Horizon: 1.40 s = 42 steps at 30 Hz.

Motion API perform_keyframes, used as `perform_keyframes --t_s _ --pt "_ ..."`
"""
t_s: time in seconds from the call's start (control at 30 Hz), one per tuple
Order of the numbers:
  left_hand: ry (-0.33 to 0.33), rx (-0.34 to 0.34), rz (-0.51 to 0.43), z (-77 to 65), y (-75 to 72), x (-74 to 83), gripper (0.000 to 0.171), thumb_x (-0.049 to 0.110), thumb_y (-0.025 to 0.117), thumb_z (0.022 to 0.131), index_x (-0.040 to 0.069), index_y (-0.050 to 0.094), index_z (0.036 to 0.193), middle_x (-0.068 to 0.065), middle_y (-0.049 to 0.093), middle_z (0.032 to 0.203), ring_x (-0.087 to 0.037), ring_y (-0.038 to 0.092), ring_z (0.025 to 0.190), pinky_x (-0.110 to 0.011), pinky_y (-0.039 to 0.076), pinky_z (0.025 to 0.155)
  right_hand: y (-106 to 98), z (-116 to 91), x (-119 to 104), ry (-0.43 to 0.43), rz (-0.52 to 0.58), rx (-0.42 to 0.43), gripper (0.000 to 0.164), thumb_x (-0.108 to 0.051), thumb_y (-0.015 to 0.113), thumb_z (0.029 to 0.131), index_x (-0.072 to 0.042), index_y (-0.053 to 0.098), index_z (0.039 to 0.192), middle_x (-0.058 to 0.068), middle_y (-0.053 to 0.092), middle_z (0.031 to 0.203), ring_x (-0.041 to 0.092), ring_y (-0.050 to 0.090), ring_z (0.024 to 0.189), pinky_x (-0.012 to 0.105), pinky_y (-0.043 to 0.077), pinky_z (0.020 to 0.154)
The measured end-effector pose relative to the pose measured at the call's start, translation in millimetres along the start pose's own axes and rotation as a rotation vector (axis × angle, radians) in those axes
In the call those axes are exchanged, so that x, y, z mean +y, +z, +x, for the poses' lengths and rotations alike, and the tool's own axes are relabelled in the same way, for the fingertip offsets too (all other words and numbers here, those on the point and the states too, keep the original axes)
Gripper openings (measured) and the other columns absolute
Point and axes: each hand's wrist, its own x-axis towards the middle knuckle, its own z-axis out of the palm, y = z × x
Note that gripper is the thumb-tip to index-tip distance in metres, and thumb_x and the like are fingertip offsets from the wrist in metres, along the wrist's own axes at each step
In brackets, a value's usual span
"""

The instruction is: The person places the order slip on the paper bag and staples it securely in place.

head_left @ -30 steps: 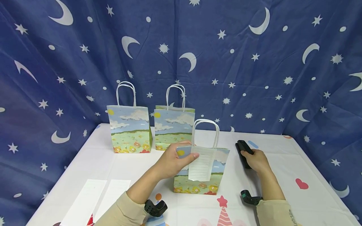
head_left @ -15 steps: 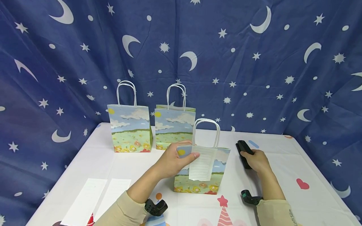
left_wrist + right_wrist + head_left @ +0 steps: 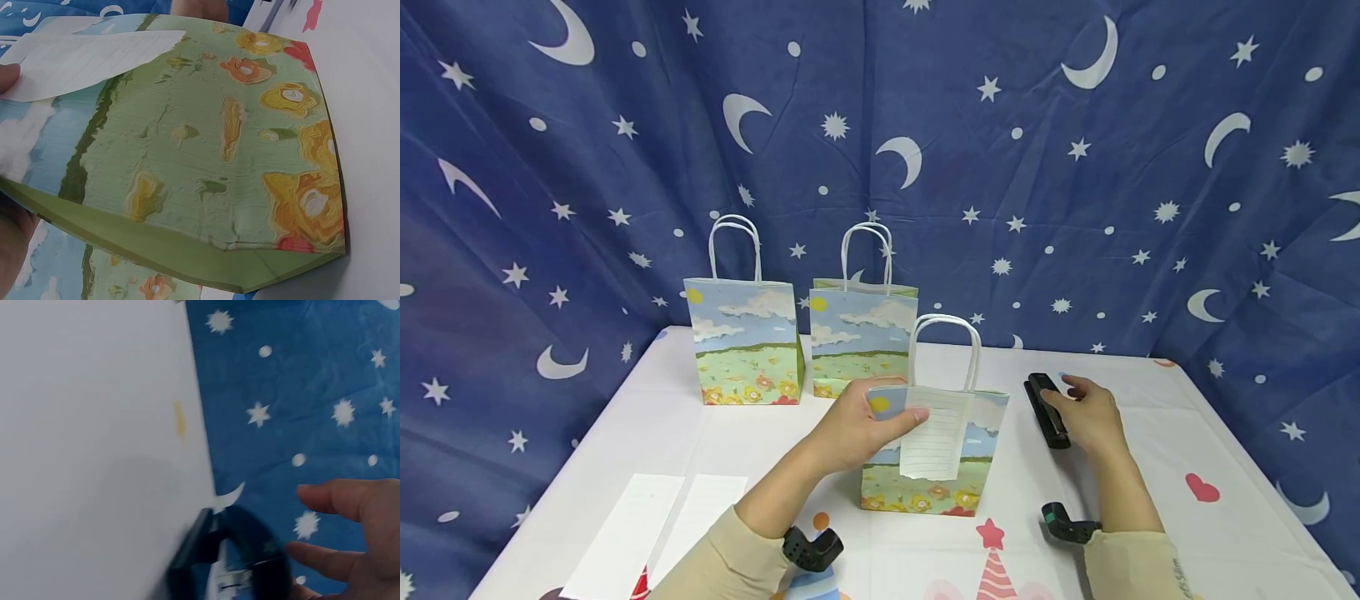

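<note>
A small paper bag (image 3: 936,479) with a painted meadow and white handles stands near the table's front. My left hand (image 3: 857,429) grips its top left edge, and the thumb (image 3: 7,75) pinches a lined paper slip (image 3: 936,433) flat against the bag's front. In the left wrist view the bag (image 3: 206,162) fills the frame, with the slip (image 3: 81,59) at upper left. A black stapler (image 3: 1045,408) lies to the right of the bag. My right hand (image 3: 1086,417) hovers beside it with fingers spread. In the right wrist view the fingers (image 3: 340,500) are off the stapler (image 3: 231,562).
Two more matching bags (image 3: 745,346) (image 3: 859,342) stand at the back left. Two white paper slips (image 3: 625,533) (image 3: 700,517) lie at the front left. The white table (image 3: 1150,500) ends at a starry blue curtain (image 3: 1000,125) behind and to both sides.
My right hand has let go of the stapler and opened its fingers; the stapler stays on the table. The left hand, bag and slip have not moved.
</note>
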Motion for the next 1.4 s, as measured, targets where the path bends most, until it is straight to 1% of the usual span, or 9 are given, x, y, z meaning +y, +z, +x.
perform_keyframes --t_s 0.1,0.23,0.33,0.53,0.7,0.8,1.0,1.2,1.4 --pt "0.002 -0.006 -0.011 -0.1 -0.2 0.6 0.027 0.037 0.065 0.092 0.016 0.060 0.077 0.005 0.033 0.056 -0.009 0.031 0.048 -0.025 0.039 0.058 -4.2 -4.5 -8.7 -0.044 0.050 0.036 0.062 -0.040 0.056 0.096 -0.007 0.041 0.146 0.027 0.043 0.142 0.042 0.041 0.129 0.054 0.040 0.100" --pt "-0.011 -0.004 -0.019 -0.2 -0.5 1.3 0.028 0.038 0.066 0.092 0.016 0.060 0.077 0.006 0.029 0.054 -0.010 0.028 0.044 -0.024 0.037 0.055 -7.4 -8.3 -18.6 -0.106 0.111 0.065 0.059 -0.042 0.058 0.094 -0.011 0.046 0.144 0.020 0.047 0.141 0.037 0.042 0.128 0.049 0.042 0.097" --pt "-0.019 -0.004 -0.026 -0.6 -0.7 1.6 0.030 0.038 0.066 0.091 0.014 0.057 0.074 0.006 0.028 0.054 -0.010 0.027 0.044 -0.024 0.036 0.053 -8.3 -10.4 -24.4 -0.155 0.141 0.051 0.058 -0.044 0.060 0.093 -0.014 0.049 0.142 0.016 0.051 0.136 0.031 0.047 0.122 0.043 0.043 0.093" --pt "-0.022 -0.006 -0.028 -1.2 -1.3 0.1 0.042 0.037 0.066 0.091 0.010 0.046 0.066 0.004 0.025 0.052 -0.012 0.026 0.043 -0.024 0.032 0.049 -10.9 -19.9 -35.6 -0.233 0.210 -0.036 0.058 -0.049 0.059 0.093 -0.020 0.048 0.142 0.009 0.054 0.134 0.022 0.050 0.119 0.049 0.041 0.102" --pt "-0.056 0.001 -0.022 -1.6 -2.2 -1.1 0.047 0.041 0.067 0.090 0.010 0.042 0.064 0.004 0.024 0.051 -0.013 0.024 0.042 -0.024 0.031 0.047 -14.2 -28.3 -45.1 -0.356 0.213 -0.095 0.051 -0.047 0.058 0.094 -0.024 0.051 0.140 0.003 0.058 0.125 0.010 0.056 0.109 0.023 0.047 0.092" --pt "-0.082 0.003 -0.021 -1.9 -2.8 -1.6 0.049 0.043 0.068 0.089 0.011 0.041 0.063 0.005 0.022 0.049 -0.014 0.022 0.040 -0.025 0.029 0.044 -16.4 -33.2 -50.7 -0.443 0.219 -0.142 0.047 -0.041 0.058 0.096 -0.023 0.053 0.138 0.003 0.060 0.121 0.008 0.058 0.105 0.014 0.048 0.085" --pt "-0.167 0.022 -0.015 -2.7 -4.5 -2.6 0.056 0.046 0.071 0.085 0.012 0.035 0.060 0.006 0.020 0.047 -0.013 0.019 0.038 -0.025 0.024 0.040 -19.3 -43.9 -62.3 -0.550 0.249 -0.244 0.040 -0.031 0.058 0.097 -0.019 0.054 0.136 0.005 0.061 0.122 0.009 0.060 0.108 0.016 0.050 0.088" --pt "-0.301 0.034 0.006 -3.7 -6.3 -3.8 0.053 0.051 0.072 0.082 0.012 0.038 0.072 0.009 0.020 0.047 -0.012 0.020 0.037 -0.026 0.024 0.041 -18.8 -52.3 -69.7 -0.603 0.244 -0.349 0.038 -0.026 0.058 0.098 -0.023 0.054 0.136 0.006 0.061 0.123 0.015 0.062 0.106 0.025 0.051 0.089" --pt "-0.293 0.037 0.007 -2.4 -7.2 -6.5 0.057 0.049 0.074 0.081 0.015 0.030 0.066 0.008 0.018 0.050 -0.013 0.018 0.039 -0.026 0.024 0.043 -20.8 -54.2 -68.1 -0.610 0.246 -0.393 0.038 -0.023 0.058 0.098 -0.024 0.053 0.136 0.003 0.059 0.129 0.023 0.060 0.111 0.025 0.050 0.090"
